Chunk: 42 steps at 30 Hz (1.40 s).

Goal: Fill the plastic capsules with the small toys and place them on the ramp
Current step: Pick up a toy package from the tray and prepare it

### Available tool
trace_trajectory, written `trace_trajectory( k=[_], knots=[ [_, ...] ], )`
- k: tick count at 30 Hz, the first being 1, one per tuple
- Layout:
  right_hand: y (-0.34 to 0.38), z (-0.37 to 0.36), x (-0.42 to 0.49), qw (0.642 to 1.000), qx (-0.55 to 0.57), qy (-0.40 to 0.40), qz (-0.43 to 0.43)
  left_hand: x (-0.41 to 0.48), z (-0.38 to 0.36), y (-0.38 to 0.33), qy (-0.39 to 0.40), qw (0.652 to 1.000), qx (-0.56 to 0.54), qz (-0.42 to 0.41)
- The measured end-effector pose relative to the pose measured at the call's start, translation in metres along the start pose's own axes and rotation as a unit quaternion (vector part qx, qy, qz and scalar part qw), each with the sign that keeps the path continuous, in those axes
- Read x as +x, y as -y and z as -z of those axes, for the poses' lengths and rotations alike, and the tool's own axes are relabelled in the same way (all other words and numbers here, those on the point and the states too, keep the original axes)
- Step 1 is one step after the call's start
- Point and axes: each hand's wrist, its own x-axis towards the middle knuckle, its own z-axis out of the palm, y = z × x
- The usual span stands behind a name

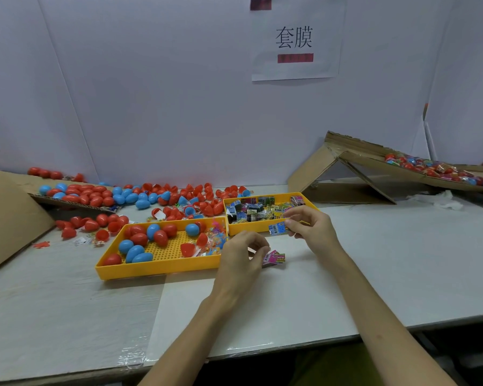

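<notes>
Left hand [241,253] low over counter [374,260], fingers curled, pinching pink toy packet [275,257]; right hand [310,224] pinching blue toy packet [277,228] at near rim of packet tray [248,229]; capsules [134,252] loose in capsule tray [156,270] just left; cardboard ramp [368,162] far right, filled capsules [430,167] on it

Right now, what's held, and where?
The left hand pinches the pink packet by its left edge; the right hand, the blue packet by its right end.

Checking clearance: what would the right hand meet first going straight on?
Likely the yellow tray of toy packets; the right hand, pinching a blue packet, points at its front wall. Depth unclear.
</notes>
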Motion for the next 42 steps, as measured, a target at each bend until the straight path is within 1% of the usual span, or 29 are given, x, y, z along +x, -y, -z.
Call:
trace_trajectory(
  k=[4,7,12,14,16,17,19,21,23,24,25,26,28,30,31,34,36,38,39,42],
  knots=[
    [0.001,-0.003,-0.001,1.0,0.0,0.024,-0.01,0.0,0.0,0.0,-0.002,1.0,0.009,-0.023],
    [0.002,-0.004,-0.002,0.999,0.01,0.043,-0.015,-0.001,0.001,-0.002,-0.02,0.999,0.001,-0.024],
    [0.003,-0.004,-0.003,0.996,0.03,0.076,-0.025,-0.001,0.003,-0.006,-0.089,0.996,-0.014,-0.025],
    [0.003,-0.004,-0.003,0.997,0.031,0.07,-0.024,-0.001,0.008,-0.009,-0.13,0.991,-0.002,-0.046],
    [0.003,-0.003,-0.002,0.997,0.036,0.06,-0.023,0.0,0.016,-0.01,-0.182,0.981,0.032,-0.054],
    [0.003,-0.003,-0.002,0.997,0.039,0.055,-0.024,0.002,0.021,-0.009,-0.205,0.976,0.053,-0.043],
    [0.002,-0.002,-0.002,0.998,0.044,0.048,-0.027,0.008,0.034,-0.003,-0.224,0.971,0.08,0.018],
    [0.001,-0.002,-0.002,0.998,0.043,0.043,-0.028,0.017,0.053,0.008,-0.185,0.971,0.102,0.111],
    [0.0,-0.003,-0.002,0.998,0.041,0.042,-0.027,0.027,0.072,0.019,-0.119,0.958,0.18,0.188],
    [-0.001,-0.003,-0.002,0.998,0.041,0.043,-0.026,0.03,0.08,0.023,-0.088,0.952,0.208,0.208],
    [-0.001,-0.003,-0.001,0.998,0.041,0.044,-0.025,0.033,0.084,0.026,-0.066,0.953,0.205,0.212],
    [-0.001,-0.003,-0.001,0.998,0.042,0.045,-0.025,0.035,0.086,0.026,-0.053,0.963,0.173,0.2],
    [-0.001,-0.003,-0.001,0.997,0.047,0.051,-0.024,0.037,0.081,0.022,-0.035,0.985,0.095,0.139],
    [-0.002,-0.004,-0.001,0.996,0.05,0.063,-0.024,0.041,0.067,0.012,-0.006,0.995,0.034,0.097],
    [-0.002,-0.004,-0.001,0.996,0.05,0.07,-0.024,0.043,0.058,0.006,0.016,0.995,-0.006,0.094],
    [-0.002,-0.004,-0.002,0.995,0.059,0.085,-0.019,0.046,0.034,-0.014,0.116,0.977,-0.119,0.133],
    [-0.003,-0.003,-0.002,0.993,0.069,0.095,-0.019,0.046,0.022,-0.019,0.157,0.969,-0.123,0.147],
    [-0.002,-0.003,-0.002,0.993,0.063,0.1,-0.016,0.043,0.015,-0.019,0.158,0.967,-0.115,0.162],
    [-0.002,-0.003,-0.001,0.993,0.059,0.1,-0.013,0.041,0.014,-0.016,0.151,0.965,-0.128,0.172],
    [-0.002,-0.004,-0.001,0.993,0.056,0.104,-0.008,0.034,0.013,-0.011,0.148,0.937,-0.234,0.213]
  ],
)
